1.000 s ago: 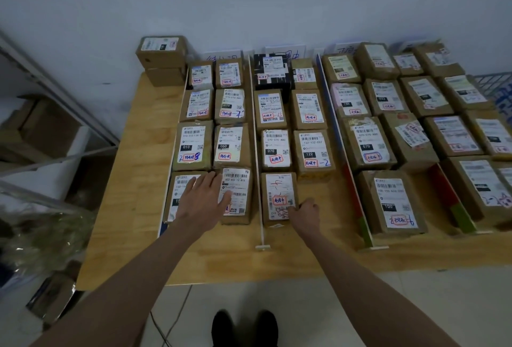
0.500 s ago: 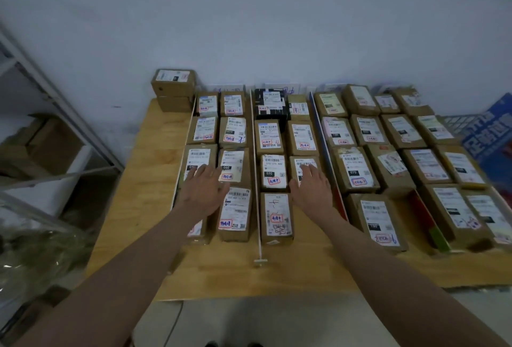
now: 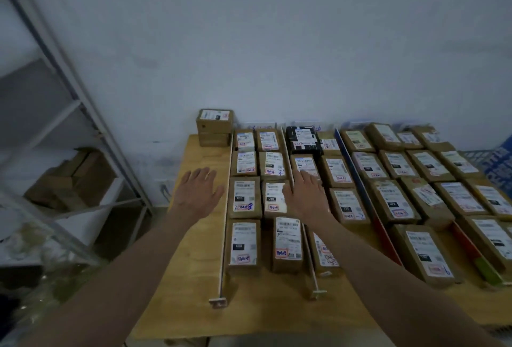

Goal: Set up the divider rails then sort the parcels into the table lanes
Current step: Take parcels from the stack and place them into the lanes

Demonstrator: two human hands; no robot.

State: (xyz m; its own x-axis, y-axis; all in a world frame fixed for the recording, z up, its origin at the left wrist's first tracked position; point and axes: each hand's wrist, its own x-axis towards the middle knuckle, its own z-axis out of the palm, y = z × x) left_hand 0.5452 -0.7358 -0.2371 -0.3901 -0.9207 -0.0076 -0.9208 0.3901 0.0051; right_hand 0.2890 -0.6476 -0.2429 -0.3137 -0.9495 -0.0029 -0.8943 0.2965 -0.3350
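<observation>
Rails are up; you're squaring parcels. Left hand (image 3: 198, 193) open, flat, left of the white rail (image 3: 226, 216). Right hand (image 3: 303, 195) open on parcels (image 3: 274, 197) right of it. Next, likely nudge rows straight.

A plain pale wall (image 3: 277, 42) fills the upper half of the view, scuffed with faint grey marks low down near the surface's far left corner. The light is dim and cool, without hard shadows. The surface (image 3: 194, 277) is light wood with a visible grain. To its left stands a metal shelving rack (image 3: 69, 89) with white angled posts; brown cardboard boxes (image 3: 69, 177) sit on one of its shelves. Crumpled clear plastic wrap (image 3: 36, 236) lies lower left, blurred.
</observation>
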